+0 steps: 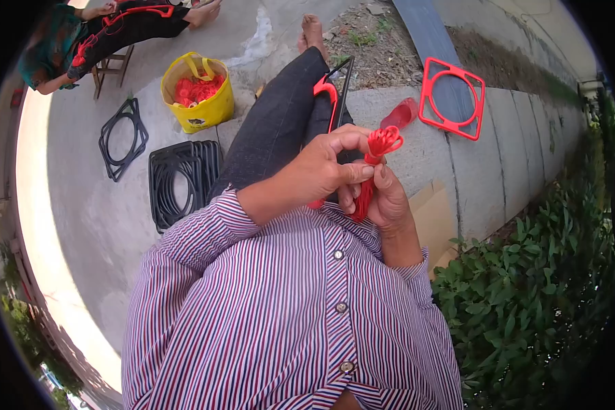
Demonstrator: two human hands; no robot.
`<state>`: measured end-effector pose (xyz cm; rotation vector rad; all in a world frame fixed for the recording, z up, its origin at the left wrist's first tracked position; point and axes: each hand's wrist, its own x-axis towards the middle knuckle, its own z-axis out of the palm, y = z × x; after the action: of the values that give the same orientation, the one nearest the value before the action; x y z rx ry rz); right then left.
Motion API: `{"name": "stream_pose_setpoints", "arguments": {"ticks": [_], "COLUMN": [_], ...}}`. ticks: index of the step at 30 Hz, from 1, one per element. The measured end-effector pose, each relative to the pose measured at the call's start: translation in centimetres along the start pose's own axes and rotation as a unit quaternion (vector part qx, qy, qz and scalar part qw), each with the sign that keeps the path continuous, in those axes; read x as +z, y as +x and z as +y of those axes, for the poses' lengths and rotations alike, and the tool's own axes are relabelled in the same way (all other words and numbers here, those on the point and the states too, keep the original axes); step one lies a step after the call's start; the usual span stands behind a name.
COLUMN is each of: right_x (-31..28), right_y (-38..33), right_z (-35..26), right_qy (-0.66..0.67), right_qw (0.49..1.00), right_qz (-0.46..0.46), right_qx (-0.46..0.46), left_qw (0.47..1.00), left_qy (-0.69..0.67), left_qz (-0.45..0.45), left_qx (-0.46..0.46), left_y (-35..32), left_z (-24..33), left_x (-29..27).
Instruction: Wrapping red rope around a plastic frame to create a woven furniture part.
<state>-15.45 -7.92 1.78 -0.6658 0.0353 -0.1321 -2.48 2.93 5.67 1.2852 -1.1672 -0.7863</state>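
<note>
A bundle of thin red cord (pixel 385 141) is up in front of my chest, its loops on top and its strands hanging down below. My left hand (pixel 324 167) is closed, thumb and fingers pinching the wrapped middle of the bundle. From the other side my right hand (pixel 390 198) closes on the same cord, thumb up near the wrap. Behind my hands, a red plastic frame (pixel 332 102) and a black frame (pixel 346 85) rest across my legs, partly hidden by the hands.
A yellow bag (pixel 215 106) of red cord stands ahead left, near stacked black frames (pixel 184 181) and a single black frame (pixel 104 147). A red frame (pixel 478 113) and a red sandal-like object (pixel 400 113) lie right. Another person (pixel 51 44) sits far left. Bushes (pixel 526 301) grow at right.
</note>
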Motion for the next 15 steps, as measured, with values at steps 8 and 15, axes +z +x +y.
{"name": "stream_pose_setpoints", "arguments": {"ticks": [8,15], "right_x": [-7.1,-5.3], "right_y": [1.9,3.7], "right_z": [-5.6,-0.8], "right_qy": [-0.064,-0.533], "right_qw": [0.99,0.839], "right_qz": [0.123,0.047], "right_qx": [0.041,0.1], "left_qw": [0.984,0.951], "left_qy": [-0.055,0.203], "left_qz": [0.17,-0.009], "left_qx": [-0.022,-0.233], "left_y": [-0.4,-1.3], "left_z": [-1.1,-3.5], "left_x": [-8.9,-3.8]}}
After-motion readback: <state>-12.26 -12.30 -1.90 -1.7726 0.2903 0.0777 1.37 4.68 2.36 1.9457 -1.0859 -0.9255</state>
